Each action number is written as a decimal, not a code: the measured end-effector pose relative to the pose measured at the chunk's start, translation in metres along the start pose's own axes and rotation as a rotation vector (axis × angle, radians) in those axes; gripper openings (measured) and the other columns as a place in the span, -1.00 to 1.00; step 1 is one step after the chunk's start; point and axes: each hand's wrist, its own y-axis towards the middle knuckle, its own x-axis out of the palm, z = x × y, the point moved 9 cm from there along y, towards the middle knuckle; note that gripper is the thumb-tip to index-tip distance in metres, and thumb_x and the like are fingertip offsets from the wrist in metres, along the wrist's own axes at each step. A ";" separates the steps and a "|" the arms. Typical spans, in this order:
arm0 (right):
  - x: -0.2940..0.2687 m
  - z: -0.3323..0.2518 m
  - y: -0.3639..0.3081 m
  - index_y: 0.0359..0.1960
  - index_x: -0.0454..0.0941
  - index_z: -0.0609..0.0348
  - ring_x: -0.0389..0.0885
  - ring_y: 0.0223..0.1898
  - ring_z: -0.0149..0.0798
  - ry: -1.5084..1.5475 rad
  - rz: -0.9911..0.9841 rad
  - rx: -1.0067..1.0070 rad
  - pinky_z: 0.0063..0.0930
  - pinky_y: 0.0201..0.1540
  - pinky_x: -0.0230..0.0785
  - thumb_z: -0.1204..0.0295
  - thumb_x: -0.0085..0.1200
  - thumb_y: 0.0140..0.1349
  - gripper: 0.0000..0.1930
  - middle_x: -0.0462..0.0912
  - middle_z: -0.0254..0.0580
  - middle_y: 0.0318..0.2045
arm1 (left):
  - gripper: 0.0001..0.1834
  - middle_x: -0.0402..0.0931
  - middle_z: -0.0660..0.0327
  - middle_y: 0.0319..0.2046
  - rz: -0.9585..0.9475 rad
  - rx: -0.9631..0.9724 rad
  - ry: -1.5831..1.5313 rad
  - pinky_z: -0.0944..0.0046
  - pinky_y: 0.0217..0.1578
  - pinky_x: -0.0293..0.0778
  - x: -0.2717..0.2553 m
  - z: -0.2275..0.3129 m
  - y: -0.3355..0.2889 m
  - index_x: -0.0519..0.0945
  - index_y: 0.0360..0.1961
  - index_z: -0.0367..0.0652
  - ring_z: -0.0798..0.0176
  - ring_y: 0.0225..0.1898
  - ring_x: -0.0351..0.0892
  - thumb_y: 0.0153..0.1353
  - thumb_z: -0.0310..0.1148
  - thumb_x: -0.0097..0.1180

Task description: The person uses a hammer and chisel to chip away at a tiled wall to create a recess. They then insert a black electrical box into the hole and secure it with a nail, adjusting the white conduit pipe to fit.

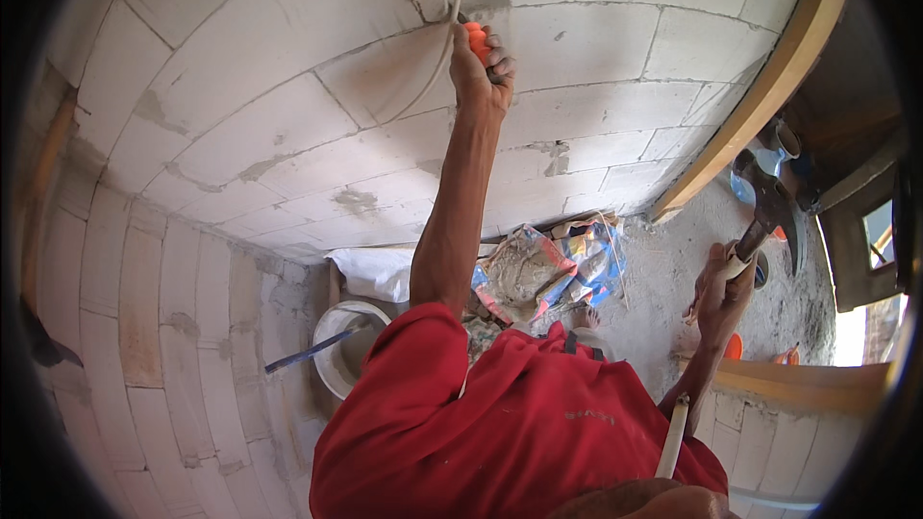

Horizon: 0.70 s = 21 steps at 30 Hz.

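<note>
Raised high against the wall of pale blocks (586,43), my left hand (484,72) is closed around an orange-handled tool (478,42). A short dark part of that tool meets the wall, but its working end is too hidden to name its kind. Beside it, pale cables (456,10) come out of a grey, rough patch in the wall and hang in a loop. Lower and to the right, my right hand (723,288) grips the handle of a claw hammer (769,202). The hammer's dark metal head points up and away from the wall.
Below stands a white bucket (332,365) with a blue stick across it. Near the wall's foot lie a white sack (370,274) and a colourful torn sack with mortar (524,274). A wooden frame (740,96) edges the wall at right. Orange items lie on the grey floor.
</note>
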 end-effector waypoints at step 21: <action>0.057 0.348 -0.244 0.17 0.55 0.23 0.57 -0.08 -0.44 0.225 -0.530 1.211 -0.50 -0.05 0.41 0.12 0.28 0.33 -0.48 0.65 -0.27 -0.04 | -0.47 0.54 0.32 -0.06 0.554 -0.834 0.343 0.24 -0.19 0.55 -0.347 -0.360 -0.409 0.47 0.23 -0.02 0.37 -0.02 0.55 0.49 0.13 -0.05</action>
